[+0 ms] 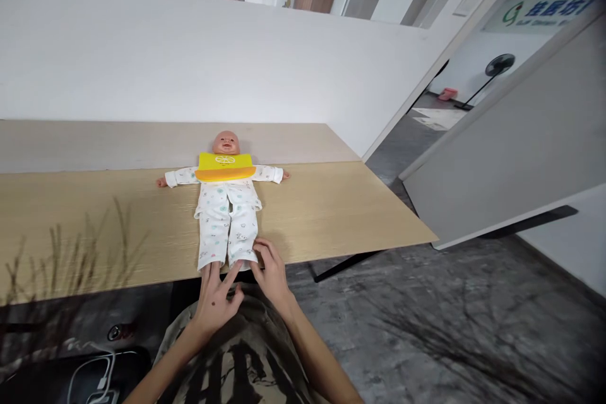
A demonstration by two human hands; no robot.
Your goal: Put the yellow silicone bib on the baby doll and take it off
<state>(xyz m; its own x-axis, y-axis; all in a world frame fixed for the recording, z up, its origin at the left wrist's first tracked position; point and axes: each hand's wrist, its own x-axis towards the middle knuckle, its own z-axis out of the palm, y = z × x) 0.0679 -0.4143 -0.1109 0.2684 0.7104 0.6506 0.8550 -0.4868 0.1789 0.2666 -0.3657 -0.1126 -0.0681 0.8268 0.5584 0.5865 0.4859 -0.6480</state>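
Note:
A baby doll (226, 144) lies on its back on the table with its arms stretched out to both sides. It wears a white patterned top (184, 176), white patterned trousers (243, 227) and a yellow bib (225, 166) with an orange lower edge. My left hand (218, 303) is at the trouser cuffs, its fingers spread and the tips partly hidden at the hems. Beside the other trouser leg, my right hand (272, 274) touches the fabric near the cuff, fingers apart. The doll's feet are not visible.
The wooden table (322, 214) ends just in front of my body, and a white wall (213, 63) rises behind it. A grey panel (511, 139) stands to the right. A white cable (106, 369) lies on a dark surface at lower left.

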